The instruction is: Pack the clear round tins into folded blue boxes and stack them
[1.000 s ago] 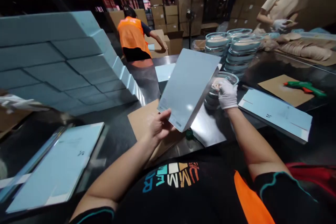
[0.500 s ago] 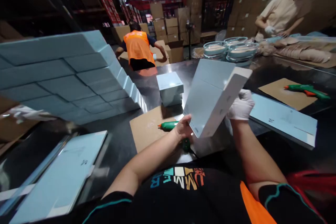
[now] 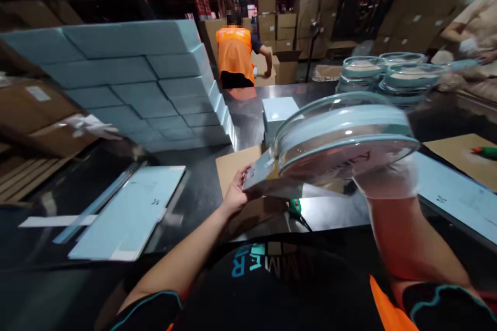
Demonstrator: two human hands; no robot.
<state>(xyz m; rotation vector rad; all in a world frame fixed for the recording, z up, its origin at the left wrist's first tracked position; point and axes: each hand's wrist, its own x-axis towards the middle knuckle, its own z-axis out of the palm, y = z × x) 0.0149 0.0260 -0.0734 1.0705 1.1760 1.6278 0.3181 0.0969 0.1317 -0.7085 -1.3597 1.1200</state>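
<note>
My bare left hand (image 3: 236,194) has its fingers closed on the edge of a light blue carton (image 3: 261,170); part of the carton lies behind the clear tub. My white-gloved right hand (image 3: 388,178) grips a round clear plastic tub (image 3: 345,124) with a light blue band inside and lettering on its face. The tub is tilted above the table and overlaps the carton in view; whether they touch I cannot tell. Beneath them, a green glue gun (image 3: 295,207) is partly hidden. Brown cardboard (image 3: 233,160) lies beyond my left hand.
Light blue boxes (image 3: 132,77) are stacked high on the left, with flat blue panels (image 3: 132,217) nearer. Several clear tubs (image 3: 411,77) stand at the back right. Another blue panel (image 3: 458,196) and a second glue gun (image 3: 485,152) lie right. A co-worker in an orange vest (image 3: 235,51) bends over cartons.
The clear tub has come into my right hand, which was on the carton before. My left hand has moved left and tipped the carton lower. The view has turned left.
</note>
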